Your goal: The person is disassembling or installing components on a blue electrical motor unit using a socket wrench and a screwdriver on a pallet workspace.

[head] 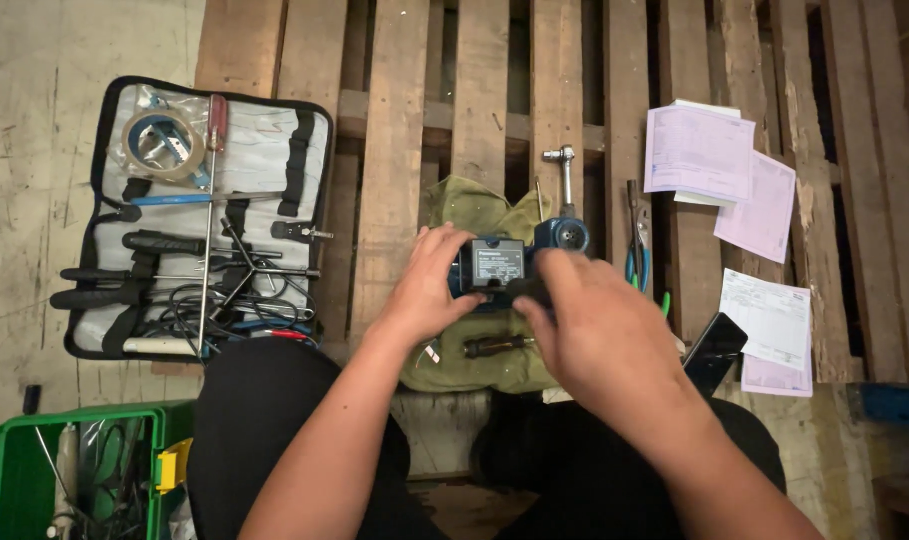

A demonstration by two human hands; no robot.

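Looks like a workshop or some repair corner in a warehouse. The work surface is just a bare wooden pallet [395,150] sitting on scuffed, stained concrete [35,200]. An open tool roll [265,150] lies on it with screwdrivers, cables and a tape reel tucked in, pliers [639,250] and a ratchet [565,175] are lying loose, and a green crate [15,470] of gear sits down by the floor. Pink paperwork [700,150] is scattered on the slats too.
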